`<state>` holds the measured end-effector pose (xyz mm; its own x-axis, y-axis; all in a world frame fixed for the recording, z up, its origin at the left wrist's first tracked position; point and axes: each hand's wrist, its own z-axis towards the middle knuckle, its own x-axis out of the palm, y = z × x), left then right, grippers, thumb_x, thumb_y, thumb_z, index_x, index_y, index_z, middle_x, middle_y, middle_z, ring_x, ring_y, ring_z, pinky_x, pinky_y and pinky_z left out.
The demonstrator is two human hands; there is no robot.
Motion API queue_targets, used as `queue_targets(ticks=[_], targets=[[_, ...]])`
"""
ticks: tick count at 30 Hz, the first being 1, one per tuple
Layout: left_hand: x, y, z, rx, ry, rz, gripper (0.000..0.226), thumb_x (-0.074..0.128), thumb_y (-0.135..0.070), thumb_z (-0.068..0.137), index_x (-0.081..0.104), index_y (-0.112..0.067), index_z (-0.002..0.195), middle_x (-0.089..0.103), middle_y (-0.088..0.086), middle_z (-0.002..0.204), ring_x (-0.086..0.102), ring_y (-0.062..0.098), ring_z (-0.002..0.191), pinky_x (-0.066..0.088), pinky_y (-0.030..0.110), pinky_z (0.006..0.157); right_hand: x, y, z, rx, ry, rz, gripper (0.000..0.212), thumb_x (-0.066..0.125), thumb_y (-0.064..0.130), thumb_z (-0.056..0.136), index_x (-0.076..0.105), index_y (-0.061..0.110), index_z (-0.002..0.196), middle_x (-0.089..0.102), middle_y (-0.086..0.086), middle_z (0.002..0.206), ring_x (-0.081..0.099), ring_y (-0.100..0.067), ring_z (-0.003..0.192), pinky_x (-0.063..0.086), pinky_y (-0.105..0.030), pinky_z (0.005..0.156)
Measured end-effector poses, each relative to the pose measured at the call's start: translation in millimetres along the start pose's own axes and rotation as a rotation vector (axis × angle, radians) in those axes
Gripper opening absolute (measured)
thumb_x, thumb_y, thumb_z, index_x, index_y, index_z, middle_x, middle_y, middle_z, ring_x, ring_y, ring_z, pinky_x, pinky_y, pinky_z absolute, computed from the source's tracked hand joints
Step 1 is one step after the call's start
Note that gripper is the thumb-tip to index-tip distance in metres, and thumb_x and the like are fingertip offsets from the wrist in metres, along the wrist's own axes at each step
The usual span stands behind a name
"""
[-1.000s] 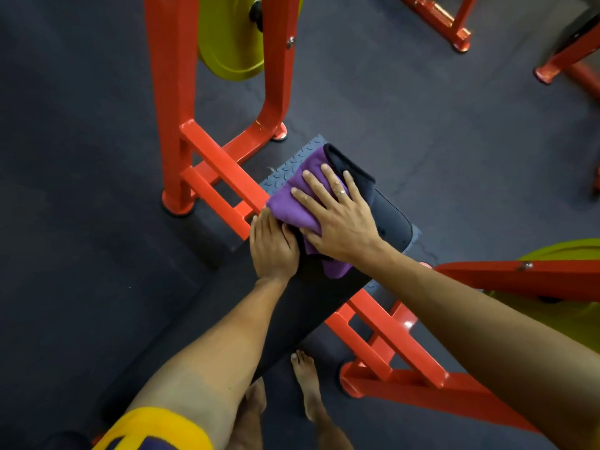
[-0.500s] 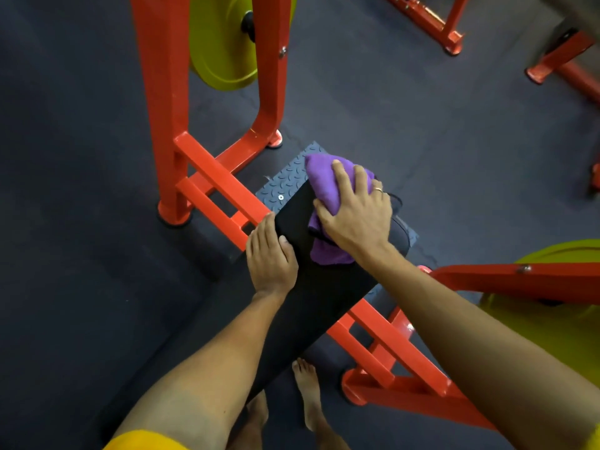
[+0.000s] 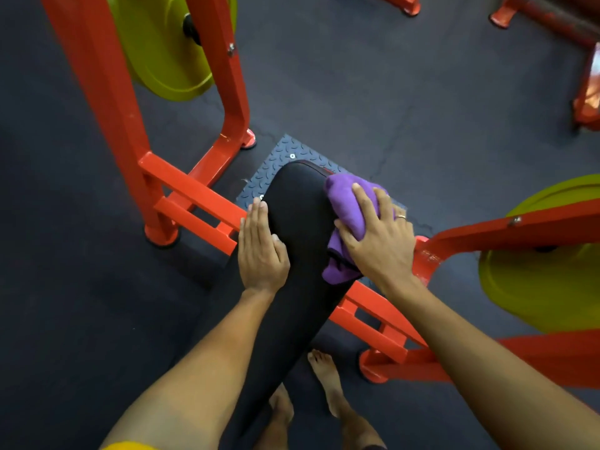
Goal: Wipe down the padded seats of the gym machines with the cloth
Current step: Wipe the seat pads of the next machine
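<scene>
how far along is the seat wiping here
Mid-job. Nothing on the black pad shows which parts are wiped. In hand: the right hand grips the purple cloth against the pad's far right edge; the left hand rests flat on its left side. Left, likely: the pad's near length and the other red machines.

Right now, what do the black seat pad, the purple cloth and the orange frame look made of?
Seat pad: probably vinyl or leatherette over foam; smooth, faint sheen, piped seam at its end.
Purple cloth: soft fabric, maybe microfibre; matte, bunched in folds.
Orange frame: likely painted steel; glossy box tubing, scuffed paint near a joint.
</scene>
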<state>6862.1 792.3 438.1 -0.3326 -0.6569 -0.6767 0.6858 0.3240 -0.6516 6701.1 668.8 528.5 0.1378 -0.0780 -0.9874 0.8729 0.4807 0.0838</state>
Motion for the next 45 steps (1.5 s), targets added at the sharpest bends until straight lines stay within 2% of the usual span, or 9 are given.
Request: queue_targets(ticks=[9,15,20,25,29,33,38,42,45], targets=[[2.3,0.5,-0.3,0.037,-0.028,0.043,0.058,0.041,-0.003,0.093,0.036,0.008,0.15,0.035,0.02,0.159,0.03,0.031,0.151,0.029,0.053,0.121,12.2,55.4,41.5,-0.048,-0.031,0.026,0.066,0.046,0.065,0.095,0.042,0.034,0.153,0.053,-0.007,0.146,0.054,-0.043,0.124,0.044,-0.051,0.094],[-0.6,2.8,-1.6,0.028,0.014,0.015,0.051,0.036,-0.018,0.105,0.036,0.009,0.149,0.036,0.022,0.159,0.031,0.034,0.15,0.027,0.055,0.121,32.9,46.6,-43.4,-0.268,-0.086,0.025,0.068,0.046,0.058,0.1,0.033,0.027,0.16,0.021,-0.014,0.168,0.011,-0.046,0.154,0.014,-0.065,0.121],[0.2,7.6,-0.8,0.109,0.112,0.098,0.066,0.054,-0.025,0.103,0.025,0.003,0.156,0.02,0.017,0.166,0.014,0.027,0.156,0.012,0.053,0.126,46.2,24.9,-86.2,-0.338,-0.061,0.056,0.073,0.06,0.052,0.094,0.035,0.027,0.159,0.02,-0.01,0.169,0.01,-0.041,0.156,0.016,-0.061,0.123],[-4.3,-2.0,11.2,0.296,0.166,0.04,0.061,0.045,-0.005,0.093,0.036,0.002,0.153,0.029,0.018,0.163,0.022,0.03,0.154,0.017,0.059,0.124,29.7,23.7,-33.9,-0.114,-0.13,0.065,0.069,0.051,0.049,0.096,0.034,0.026,0.159,0.021,-0.012,0.168,0.013,-0.045,0.154,0.021,-0.06,0.122],[-4.0,-8.6,28.2,0.409,0.221,0.029,0.067,0.048,-0.002,0.086,0.036,0.001,0.153,0.029,0.016,0.163,0.02,0.032,0.154,0.011,0.053,0.126,19.4,32.9,-7.1,0.445,-0.148,0.388,0.072,0.05,0.061,0.094,0.034,0.031,0.158,0.025,-0.003,0.167,0.03,-0.038,0.149,0.038,-0.051,0.115],[-1.1,-10.7,31.9,0.437,0.229,0.057,0.068,0.048,-0.003,0.086,0.035,0.001,0.153,0.028,0.017,0.163,0.019,0.033,0.154,0.013,0.053,0.126,29.6,43.6,-44.3,0.51,-0.254,0.572,0.076,0.057,0.055,0.095,0.028,0.026,0.159,0.025,-0.002,0.166,0.034,-0.03,0.148,0.043,-0.048,0.111],[0.5,-11.4,30.1,0.423,0.206,0.084,0.066,0.047,-0.004,0.087,0.036,-0.001,0.153,0.03,0.016,0.163,0.02,0.032,0.154,0.014,0.052,0.126,53.9,79.7,-132.6,0.882,-0.085,0.911,0.088,0.067,0.053,0.091,0.026,0.016,0.16,0.036,-0.01,0.162,0.042,-0.03,0.143,0.027,-0.014,0.109],[0.5,-12.9,30.0,0.421,0.196,0.094,0.069,0.05,-0.002,0.085,0.036,-0.002,0.152,0.031,0.016,0.162,0.022,0.033,0.153,0.013,0.05,0.126,46.0,64.7,-105.7,0.809,-0.139,0.925,0.088,0.069,0.049,0.093,0.023,0.018,0.16,0.031,-0.004,0.165,0.034,-0.02,0.147,0.021,-0.006,0.108],[1.9,-11.3,30.2,0.423,0.188,0.109,0.071,0.05,-0.002,0.083,0.037,-0.001,0.152,0.031,0.016,0.162,0.023,0.033,0.153,0.013,0.05,0.126,29.8,44.4,-52.5,0.77,-0.228,0.87,0.084,0.064,0.055,0.094,0.021,0.028,0.161,0.031,0.003,0.164,0.041,-0.019,0.142,0.031,-0.023,0.104]])
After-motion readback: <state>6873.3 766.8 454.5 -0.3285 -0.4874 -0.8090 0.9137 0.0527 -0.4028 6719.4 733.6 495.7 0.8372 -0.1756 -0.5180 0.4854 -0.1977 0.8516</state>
